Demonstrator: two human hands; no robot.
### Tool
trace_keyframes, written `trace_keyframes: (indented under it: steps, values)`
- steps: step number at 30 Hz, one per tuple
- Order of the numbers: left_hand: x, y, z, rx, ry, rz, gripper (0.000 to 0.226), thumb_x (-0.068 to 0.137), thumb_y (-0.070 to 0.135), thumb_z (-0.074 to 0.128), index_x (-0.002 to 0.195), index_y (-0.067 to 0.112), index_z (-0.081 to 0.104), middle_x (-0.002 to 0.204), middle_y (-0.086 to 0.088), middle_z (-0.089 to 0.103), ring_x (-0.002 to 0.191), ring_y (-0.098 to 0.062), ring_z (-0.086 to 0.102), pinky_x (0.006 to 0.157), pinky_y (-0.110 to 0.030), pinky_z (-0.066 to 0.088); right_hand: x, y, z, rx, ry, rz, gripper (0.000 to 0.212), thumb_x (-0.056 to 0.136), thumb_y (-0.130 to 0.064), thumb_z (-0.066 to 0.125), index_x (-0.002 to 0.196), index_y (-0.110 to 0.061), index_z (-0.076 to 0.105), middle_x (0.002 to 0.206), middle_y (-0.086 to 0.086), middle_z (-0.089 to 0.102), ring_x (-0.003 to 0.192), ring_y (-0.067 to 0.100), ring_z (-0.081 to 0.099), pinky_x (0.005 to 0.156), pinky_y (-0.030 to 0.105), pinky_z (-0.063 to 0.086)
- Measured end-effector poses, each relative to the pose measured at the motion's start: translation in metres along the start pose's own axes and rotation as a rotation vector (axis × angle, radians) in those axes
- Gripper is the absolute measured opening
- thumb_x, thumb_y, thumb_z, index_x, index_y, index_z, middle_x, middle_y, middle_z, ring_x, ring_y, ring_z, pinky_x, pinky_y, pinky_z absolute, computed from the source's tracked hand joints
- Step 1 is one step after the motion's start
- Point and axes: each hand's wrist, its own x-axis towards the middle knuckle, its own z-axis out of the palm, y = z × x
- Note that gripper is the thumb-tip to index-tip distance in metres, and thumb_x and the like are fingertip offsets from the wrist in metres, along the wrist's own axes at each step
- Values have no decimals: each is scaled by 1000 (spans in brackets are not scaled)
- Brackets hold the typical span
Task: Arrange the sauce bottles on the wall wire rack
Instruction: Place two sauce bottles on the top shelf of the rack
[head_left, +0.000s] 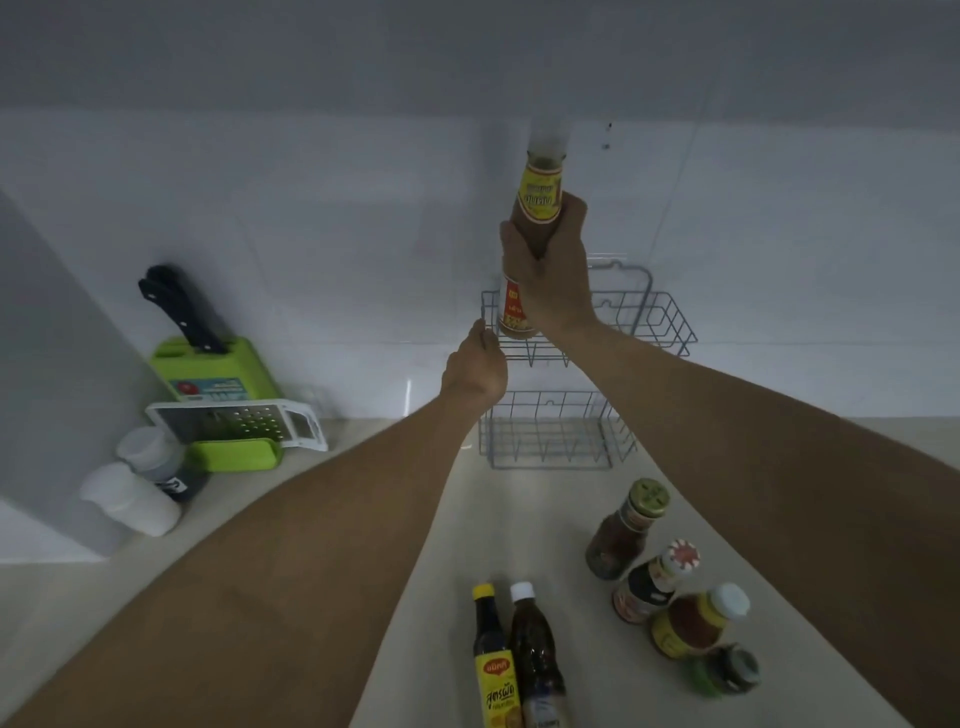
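Note:
A two-tier white wire rack hangs on the tiled wall. My right hand grips a tall brown sauce bottle with a yellow label and white cap, its base at the left end of the upper basket. My left hand pinches the upper basket's left front corner. The lower basket holds nothing. On the counter stand several bottles: a yellow-capped dark bottle, a white-capped dark bottle, a gold-lidded jar, a red-white-capped bottle and an orange sauce bottle.
A green knife block with a black-handled knife stands at the left by the wall, with a white grater leaning on it. Two white-capped shakers sit in front. A small green-lidded jar sits at the bottom right.

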Motion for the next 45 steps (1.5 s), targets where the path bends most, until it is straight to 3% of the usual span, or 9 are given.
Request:
trace_keyframes:
  steps: [6, 11, 16, 26, 30, 33, 37, 40, 45]
  values:
    - [10, -10, 4, -181, -75, -28, 55, 108, 44, 17, 158, 27, 31, 161, -7, 40, 148, -30, 37, 124, -46, 25, -12, 30, 1, 34, -142, 159, 46, 93, -23, 65, 127, -10, 37, 96, 4, 59, 78, 19, 64, 73, 38, 59]
    - [10, -10, 4, -243, -116, -8, 52, 110, 41, 15, 155, 28, 37, 155, -8, 47, 143, -27, 42, 123, -44, 27, -15, 25, 2, -23, -188, 227, 46, 93, -32, 66, 128, -13, 43, 99, -7, 63, 84, 6, 67, 72, 20, 57]
    - [15, -11, 6, -289, -138, -34, 59, 104, 52, 14, 156, 33, 32, 156, -4, 47, 144, -25, 43, 124, -46, 28, -30, 30, 3, -120, -233, 310, 59, 91, -41, 67, 136, -14, 41, 116, -2, 61, 101, 14, 60, 88, 26, 46]
    - [15, -5, 4, -229, -148, -51, 59, 107, 49, 12, 161, 26, 21, 160, -6, 40, 148, -28, 38, 125, -46, 26, -32, 23, 5, -232, -186, 374, 70, 86, -50, 69, 139, -14, 42, 131, 7, 62, 116, 26, 62, 94, 30, 45]
    - [9, -9, 2, -130, -148, 19, 62, 106, 53, 11, 163, 29, 5, 166, -7, 30, 151, -31, 33, 124, -46, 27, -33, 19, 6, -243, -219, 435, 79, 85, -56, 67, 140, -10, 36, 131, 9, 59, 116, 28, 62, 93, 31, 49]
    - [0, -31, 5, 51, -102, 112, 67, 102, 65, 13, 162, 37, 0, 167, -3, 28, 149, -29, 36, 121, -50, 32, -56, 12, 13, -267, -66, 378, 94, 77, -66, 67, 145, -11, 33, 138, 11, 50, 120, 24, 57, 102, 40, 49]
    - [-19, -92, 17, 278, -9, 130, 69, 99, 68, 20, 160, 39, 8, 168, 3, 25, 153, -22, 29, 121, -49, 31, -126, 11, 16, -436, 141, 162, 58, 89, -49, 64, 127, -9, 49, 126, 11, 50, 111, 24, 55, 98, 43, 47]
    - [-65, -126, 18, 451, -42, 98, 64, 106, 49, 23, 163, 24, 8, 171, -4, 14, 157, -28, 15, 126, -47, 18, -187, 35, 14, -549, -73, 248, 39, 92, -49, 56, 109, -15, 62, 118, 6, 54, 106, 22, 57, 97, 46, 47]
    - [-128, -183, 32, 583, -128, -12, 61, 108, 43, 19, 163, 20, 5, 172, -9, 5, 158, -35, 1, 127, -46, 9, -279, 62, 0, -782, -447, 456, 45, 95, -53, 48, 105, -16, 71, 137, 8, 50, 128, 25, 48, 109, 41, 36]
